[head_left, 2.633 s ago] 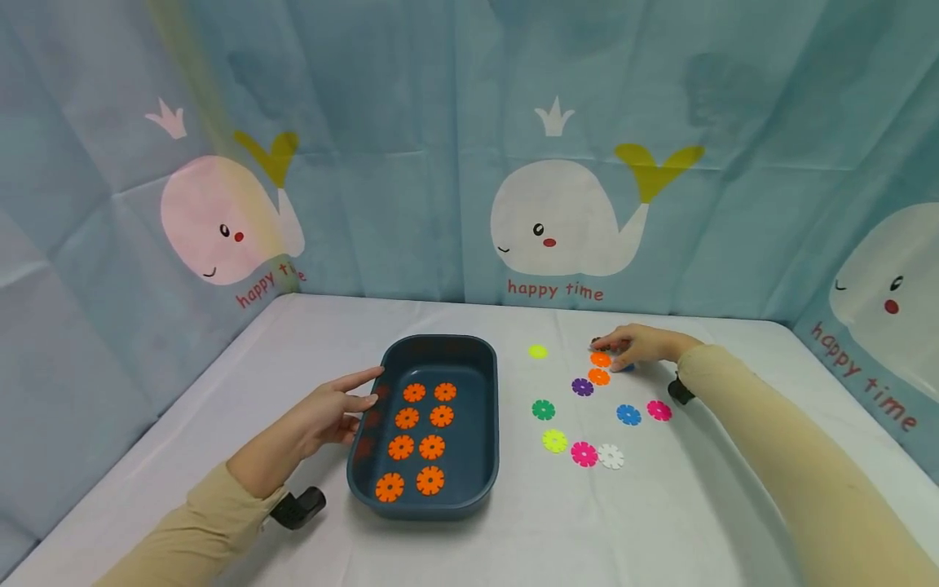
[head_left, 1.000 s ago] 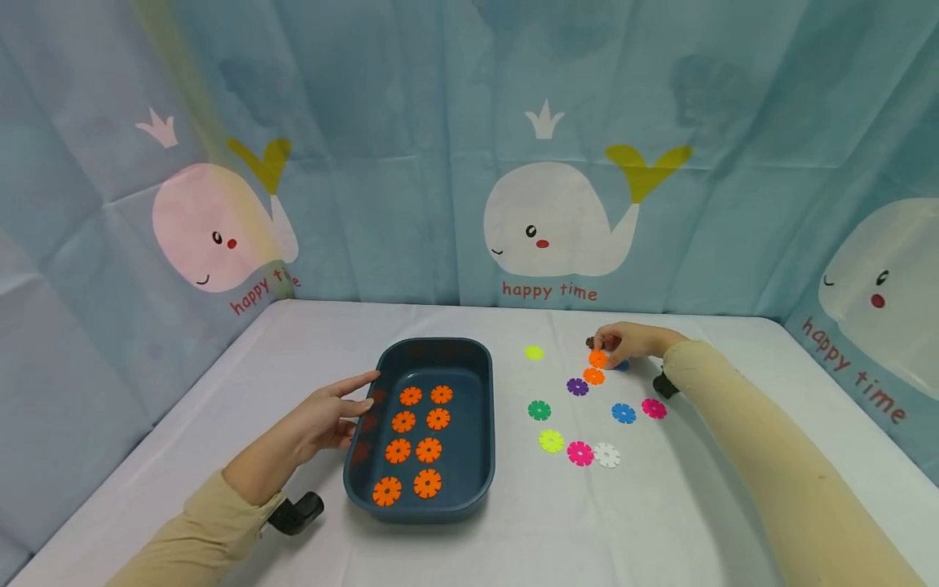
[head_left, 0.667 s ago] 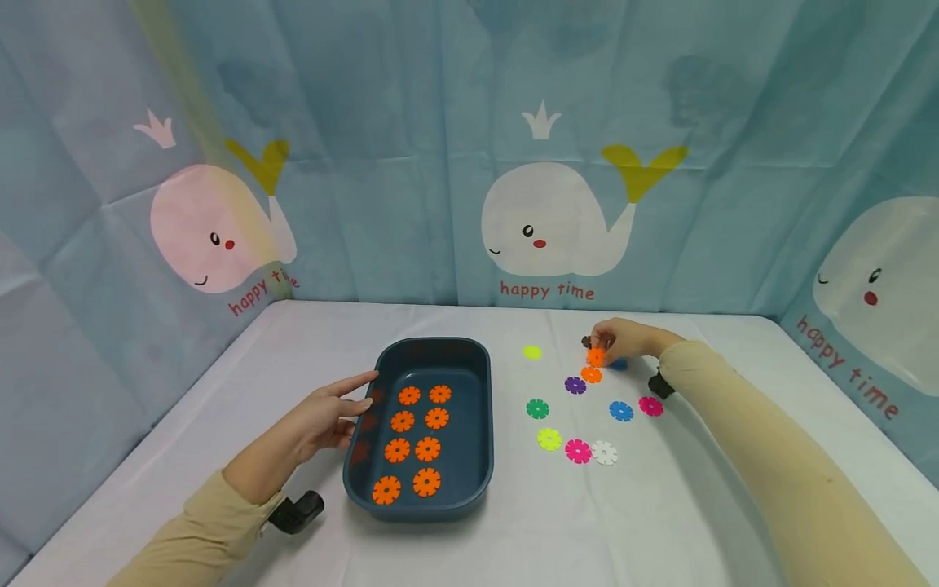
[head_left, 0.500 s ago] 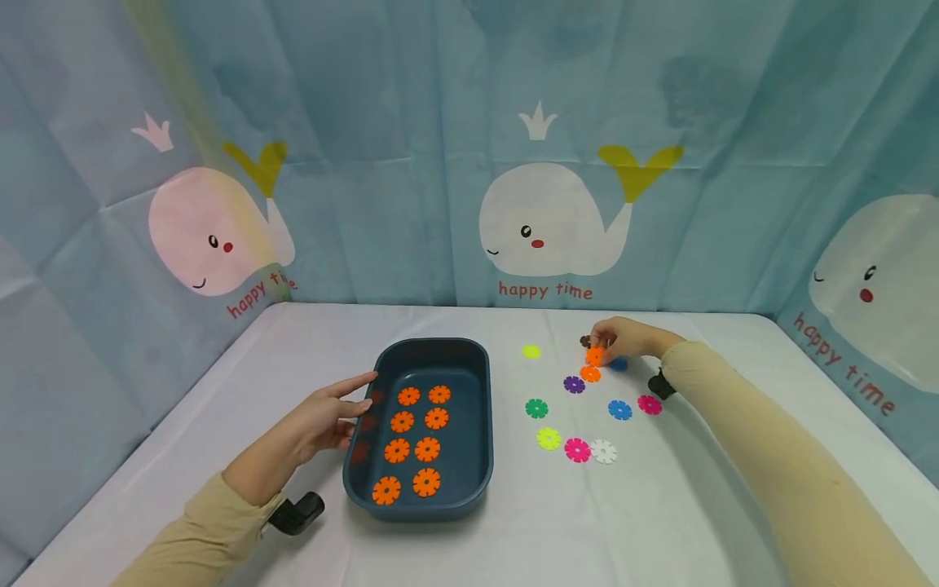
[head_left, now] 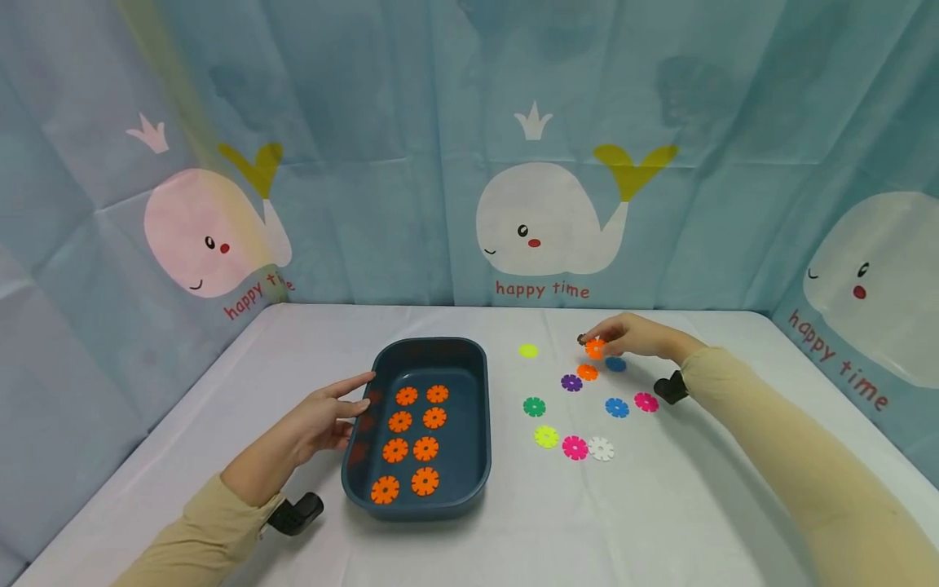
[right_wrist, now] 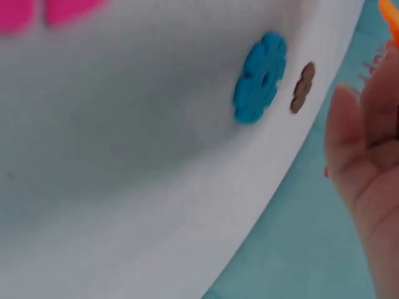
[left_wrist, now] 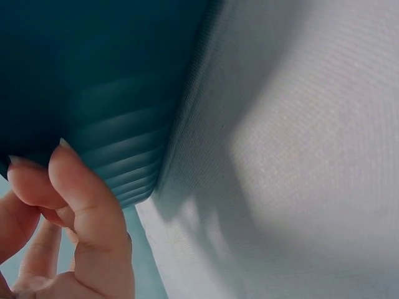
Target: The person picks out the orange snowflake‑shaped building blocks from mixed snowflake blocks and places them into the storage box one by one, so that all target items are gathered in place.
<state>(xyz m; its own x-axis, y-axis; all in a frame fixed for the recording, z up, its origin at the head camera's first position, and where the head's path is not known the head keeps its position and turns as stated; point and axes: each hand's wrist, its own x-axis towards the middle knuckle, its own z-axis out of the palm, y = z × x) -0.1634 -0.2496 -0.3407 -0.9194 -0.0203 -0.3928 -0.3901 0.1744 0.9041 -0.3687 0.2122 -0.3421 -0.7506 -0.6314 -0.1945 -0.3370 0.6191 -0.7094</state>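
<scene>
My left hand (head_left: pixel 323 417) holds the left rim of a dark blue plastic tray (head_left: pixel 486 424); in the left wrist view, curled fingers (left_wrist: pixel 90 205) meet its outer wall. Orange notched snowflake discs (head_left: pixel 425 448) lie inside in two columns. My right hand (head_left: pixel 637 335) pinches another orange snowflake disc (head_left: pixel 595 349), raised off the table at the back right. A sliver of that disc (right_wrist: pixel 391 15) shows at the corner of the right wrist view. Near this hand lie a brown disc (head_left: pixel 582 339), a blue disc (head_left: pixel 615 364) and a second orange disc (head_left: pixel 588 372).
Loose discs lie right of the tray: purple (head_left: pixel 571 382), green (head_left: pixel 534 407), blue (head_left: pixel 617 408), white (head_left: pixel 601 449), two yellow and two pink. A white cloth (head_left: pixel 528 530) covers the table. A blue whale-print curtain (head_left: pixel 381 228) stands behind.
My right hand first hovered over the back discs, then took hold of an orange disc and lifted it slightly. My left hand stays at the tray rim. The head view shifted a little.
</scene>
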